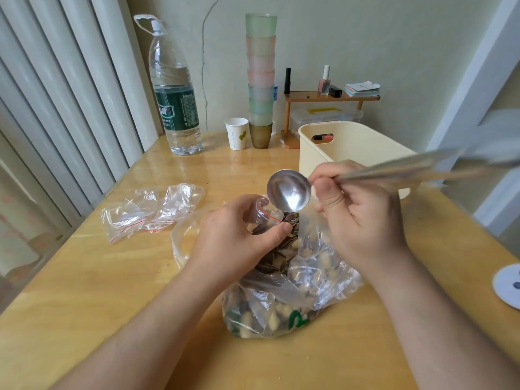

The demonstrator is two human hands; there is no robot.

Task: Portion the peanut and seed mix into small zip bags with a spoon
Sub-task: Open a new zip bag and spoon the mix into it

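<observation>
Pinching the spoon (289, 190) by its handle near the bowl, your right hand (363, 215) tilts the bowl, which carries no mix, over the mouth of the zip bag (268, 213). Your left hand (239, 232) curls round that bag, thumb and fingers holding it open, seeds visible inside. Both hands work above the big bag (295, 299) of peanuts and seeds on the table (84, 277). Spare bags (152, 212) lie to the left; a bin (346, 147) stands behind.
</observation>
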